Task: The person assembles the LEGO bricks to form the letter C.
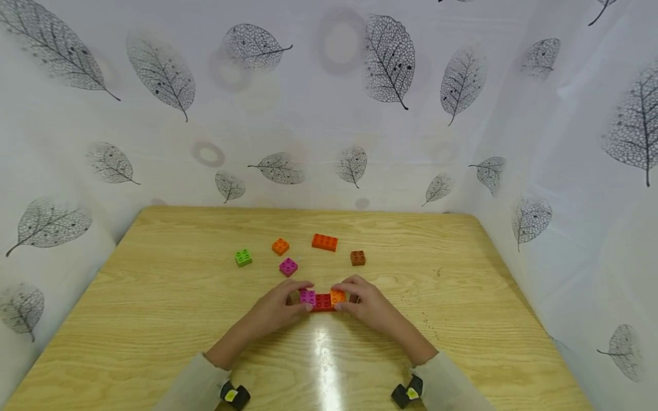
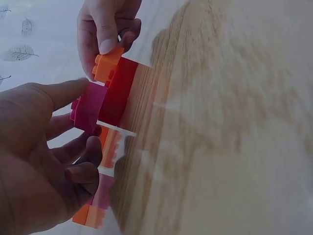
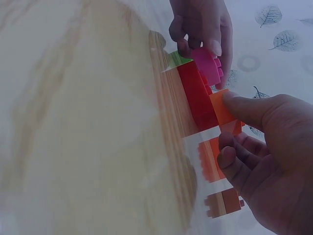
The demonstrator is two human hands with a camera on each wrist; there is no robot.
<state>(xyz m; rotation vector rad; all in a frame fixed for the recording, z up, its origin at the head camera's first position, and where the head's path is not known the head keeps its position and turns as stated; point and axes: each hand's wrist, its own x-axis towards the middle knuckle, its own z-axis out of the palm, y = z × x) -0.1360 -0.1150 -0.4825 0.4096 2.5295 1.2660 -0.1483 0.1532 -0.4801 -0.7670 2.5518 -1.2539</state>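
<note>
On the table lies a long red building brick (image 1: 323, 302), its middle studs showing between two smaller bricks. My left hand (image 1: 275, 307) pinches a magenta brick (image 1: 307, 297) at the red brick's left end, thumb nearest me. At the other end, an orange brick (image 1: 337, 297) is pinched between the thumb and fingers of my right hand (image 1: 369, 303). In the right wrist view the magenta brick (image 3: 206, 66) looks slightly tilted over the red one (image 3: 196, 95). Whether either small brick is pressed fully down, I cannot tell.
Beyond the hands lie loose bricks: a green one (image 1: 244, 257), a second orange one (image 1: 280, 246), another magenta one (image 1: 288, 266), a long red-orange one (image 1: 325, 242) and a brown one (image 1: 357, 258). Leaf-patterned sheeting (image 1: 308, 125) rises behind the wooden table (image 1: 169, 319).
</note>
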